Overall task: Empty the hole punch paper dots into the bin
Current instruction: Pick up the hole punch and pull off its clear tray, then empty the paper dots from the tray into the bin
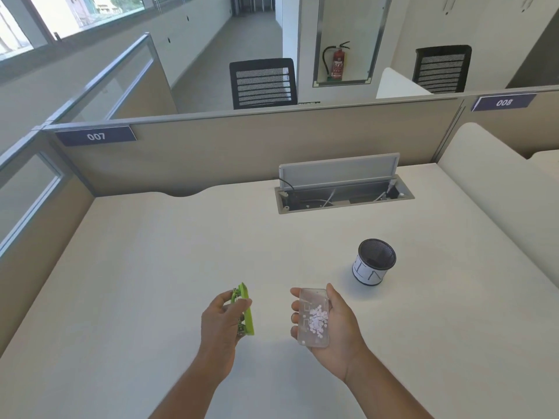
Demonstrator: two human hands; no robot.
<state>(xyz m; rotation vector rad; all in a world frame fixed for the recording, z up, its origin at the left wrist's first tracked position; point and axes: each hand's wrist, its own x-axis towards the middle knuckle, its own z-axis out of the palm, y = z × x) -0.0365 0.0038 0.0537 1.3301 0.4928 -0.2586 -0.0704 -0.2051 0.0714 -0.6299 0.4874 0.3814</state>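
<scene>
My left hand [222, 320] grips the green hole punch [245, 309], held on edge above the desk. My right hand [331, 322] lies palm up and holds the clear plastic tray [313, 317] taken off the punch, with several white paper dots [317, 319] piled in its middle. A small black mesh bin [375, 263] with a white patterned wall stands upright on the desk, beyond and to the right of my right hand, apart from it.
The white desk [181, 252] is bounded by beige partition walls [211, 152] at the back and left. An open cable box [341, 195] with its lid raised is set into the desk at the back. A raised white divider [499, 189] runs along the right.
</scene>
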